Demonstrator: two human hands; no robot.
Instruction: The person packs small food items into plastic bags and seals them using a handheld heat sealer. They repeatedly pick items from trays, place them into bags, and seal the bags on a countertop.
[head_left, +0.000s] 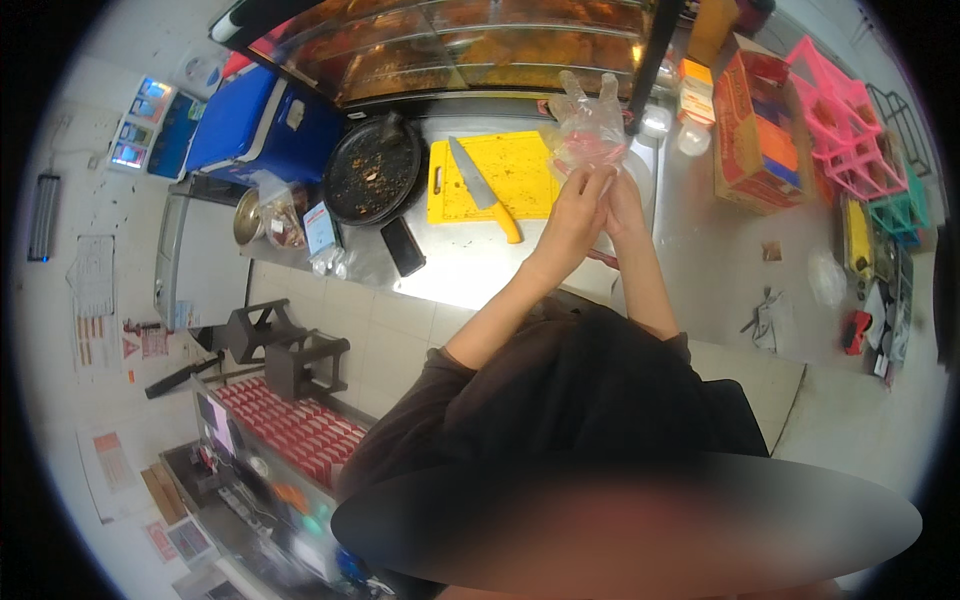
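Observation:
My left hand (579, 214) and my right hand (624, 206) meet at the right end of the yellow cutting board (529, 161). Both grip the lower part of a clear plastic bag (596, 139), and something pink or red shows inside it. The bag's two upper ends stick up like ears, towards the glass cabinet. On the board lies a knife (480, 184) with a yellow handle; its blade points away to the upper left and its handle hangs over the near edge. Dark crumbs are scattered over the board. My fingertips are partly hidden by the plastic and each other.
Left of the board are a round black tray (373, 172) with crumbs, a phone (403, 247), a metal bowl (247, 216) and a blue cooler box (259, 127). A lit glass display cabinet (480, 52) stands behind. To the right are a cardboard box (761, 135), small jars (694, 139) and pink baskets (844, 120).

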